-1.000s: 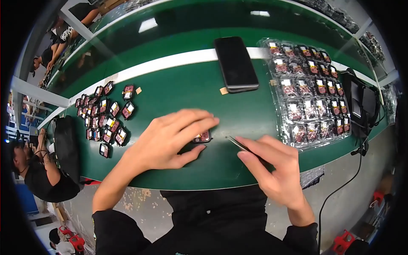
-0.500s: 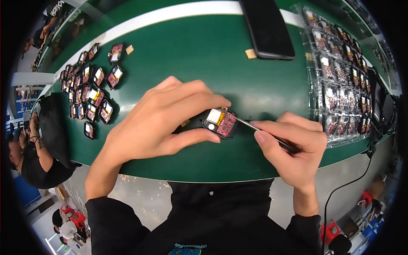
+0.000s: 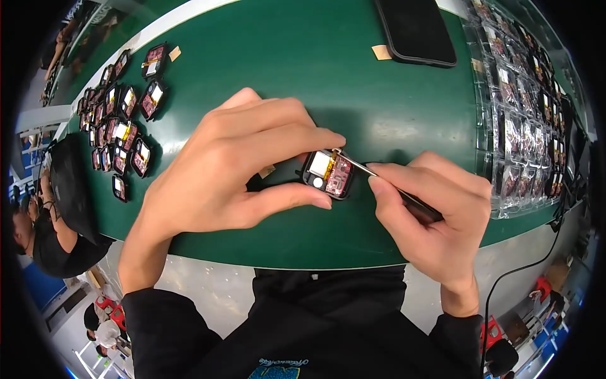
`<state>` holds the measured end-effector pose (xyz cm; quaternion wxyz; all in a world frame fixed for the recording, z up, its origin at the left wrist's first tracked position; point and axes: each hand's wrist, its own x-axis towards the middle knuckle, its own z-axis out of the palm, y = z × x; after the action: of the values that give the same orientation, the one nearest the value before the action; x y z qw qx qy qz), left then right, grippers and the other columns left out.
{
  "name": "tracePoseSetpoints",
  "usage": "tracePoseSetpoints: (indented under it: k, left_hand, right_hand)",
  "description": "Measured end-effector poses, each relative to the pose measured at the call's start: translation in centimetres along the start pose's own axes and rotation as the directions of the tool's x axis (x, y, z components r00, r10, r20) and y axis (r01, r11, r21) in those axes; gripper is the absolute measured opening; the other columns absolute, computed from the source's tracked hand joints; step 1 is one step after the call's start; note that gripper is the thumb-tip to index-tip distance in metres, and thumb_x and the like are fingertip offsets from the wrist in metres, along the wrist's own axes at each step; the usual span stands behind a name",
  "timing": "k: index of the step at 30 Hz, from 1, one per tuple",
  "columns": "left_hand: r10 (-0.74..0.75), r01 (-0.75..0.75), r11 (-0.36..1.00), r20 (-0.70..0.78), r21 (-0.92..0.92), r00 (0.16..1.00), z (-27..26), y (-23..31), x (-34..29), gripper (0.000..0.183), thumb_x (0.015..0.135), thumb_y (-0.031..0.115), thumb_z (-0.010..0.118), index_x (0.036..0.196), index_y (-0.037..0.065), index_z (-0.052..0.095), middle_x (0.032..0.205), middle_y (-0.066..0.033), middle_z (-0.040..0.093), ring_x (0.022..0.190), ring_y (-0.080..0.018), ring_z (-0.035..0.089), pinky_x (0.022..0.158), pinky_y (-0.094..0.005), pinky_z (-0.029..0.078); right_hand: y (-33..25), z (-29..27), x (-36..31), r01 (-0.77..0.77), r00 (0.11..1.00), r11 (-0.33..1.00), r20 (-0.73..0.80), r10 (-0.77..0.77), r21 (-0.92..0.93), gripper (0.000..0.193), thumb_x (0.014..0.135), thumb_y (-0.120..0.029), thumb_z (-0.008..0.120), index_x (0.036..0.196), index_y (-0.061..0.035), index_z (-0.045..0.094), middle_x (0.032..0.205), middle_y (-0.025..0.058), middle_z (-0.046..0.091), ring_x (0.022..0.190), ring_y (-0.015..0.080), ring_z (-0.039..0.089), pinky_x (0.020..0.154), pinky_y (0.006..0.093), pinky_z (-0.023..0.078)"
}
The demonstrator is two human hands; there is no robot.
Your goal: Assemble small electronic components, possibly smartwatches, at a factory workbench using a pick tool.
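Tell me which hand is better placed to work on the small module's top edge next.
Right. The right hand grips the tweezers, whose tip already meets the small module. The left hand only pinches it steady.

The table (image 3: pixel 265 57) is dark green. At its near edge, the small module (image 3: pixel 328 174) is black-framed with white, yellow and pink-red inside. The phone (image 3: pixel 416 28) at the table's far side is black.

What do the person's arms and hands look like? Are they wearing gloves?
No gloves: the left hand and the right hand are both bare, with no rings or watch showing. Black long sleeves end at the wrists, part of a black top with a small teal print on the chest.
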<state>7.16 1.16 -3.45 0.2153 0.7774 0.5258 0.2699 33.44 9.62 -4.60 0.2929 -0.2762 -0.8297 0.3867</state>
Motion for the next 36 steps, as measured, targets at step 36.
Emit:
tracePoseSetpoints:
  k: [36]
  left_hand:
    - [0.016, -0.005, 0.995, 0.107, -0.102, 0.994, -0.9, -1.0, 0.2, 0.062, 0.074, 0.044, 0.100, 0.117, 0.003, 0.084, 0.098, -0.0065, 0.080, 0.086, -0.0207, 0.070, 0.079, -0.0359, 0.036]
  right_hand:
    - [0.4, -0.1, -0.5, 0.058, 0.998, 0.998, 0.021, -0.058, 0.014, 0.024, 0.081, 0.009, 0.086, 0.103, 0.0014, 0.088, 0.072, 0.0015, 0.066, 0.054, 0.0052, 0.049, 0.048, 0.0257, 0.031]
